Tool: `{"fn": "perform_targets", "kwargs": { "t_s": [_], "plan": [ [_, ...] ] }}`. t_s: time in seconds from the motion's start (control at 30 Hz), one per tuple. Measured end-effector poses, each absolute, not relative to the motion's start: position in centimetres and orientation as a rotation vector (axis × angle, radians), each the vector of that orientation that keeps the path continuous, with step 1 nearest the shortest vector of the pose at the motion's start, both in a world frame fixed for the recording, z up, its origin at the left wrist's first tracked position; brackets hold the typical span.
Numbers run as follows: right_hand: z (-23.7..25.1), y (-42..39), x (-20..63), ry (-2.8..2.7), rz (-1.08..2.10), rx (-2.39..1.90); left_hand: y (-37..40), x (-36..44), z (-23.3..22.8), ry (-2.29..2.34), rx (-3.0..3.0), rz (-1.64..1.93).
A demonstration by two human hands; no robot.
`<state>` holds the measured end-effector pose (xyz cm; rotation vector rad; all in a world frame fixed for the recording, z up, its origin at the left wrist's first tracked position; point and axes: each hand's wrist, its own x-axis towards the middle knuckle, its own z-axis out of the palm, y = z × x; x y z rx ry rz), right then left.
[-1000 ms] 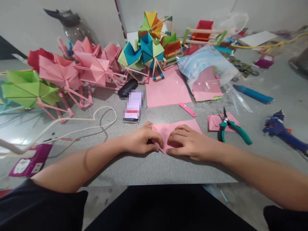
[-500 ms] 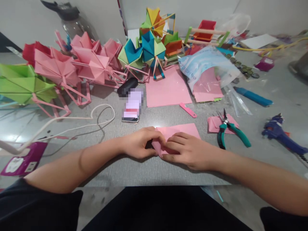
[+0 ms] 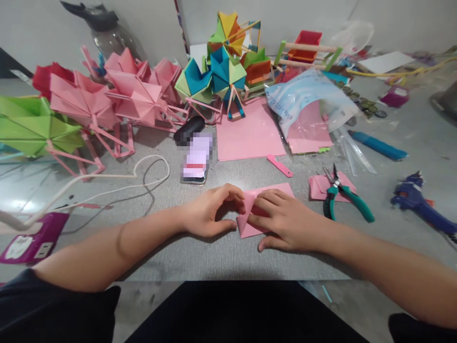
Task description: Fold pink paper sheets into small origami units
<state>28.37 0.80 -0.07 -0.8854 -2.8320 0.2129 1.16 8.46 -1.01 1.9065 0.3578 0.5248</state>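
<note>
right grip (image 3: 284, 221) atop pink paper (image 3: 247, 227), left grip (image 3: 206, 212) at its edge

pink sheet (image 3: 246, 227): matt ppr | bag (image 3: 309, 90): glossy plstc | tbl (image 3: 203, 259): fine-textured

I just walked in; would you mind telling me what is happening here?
A person's right hand lies on a pink sheet, which looks folded at its left end. The left hand curves open beside that end; contact is hard to tell. Pliers rest on pink pieces to the right, and colorful folded models stand farther back.
</note>
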Motion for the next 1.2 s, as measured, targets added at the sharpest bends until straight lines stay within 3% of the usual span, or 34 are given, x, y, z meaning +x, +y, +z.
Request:
{"fn": "perform_targets", "kwargs": {
  "t_s": [0.53, 0.93, 1.2],
  "plan": [
    [-0.8, 0.1, 27.8, -2.561, 0.204, -0.972, 9.2, 1.5, -1.4, 0.218, 2.477, 0.532],
    [-0.3, 1.5, 29.0, -2.507, 0.625, -0.851, 9.3, 1.3, -1.0, 0.244, 2.602, 0.416],
    [-0.4, 2.0, 29.7, -2.512, 0.712, -0.791, 9.4, 1.2, -1.5, 0.265, 2.651, 0.463]
  ]
}}
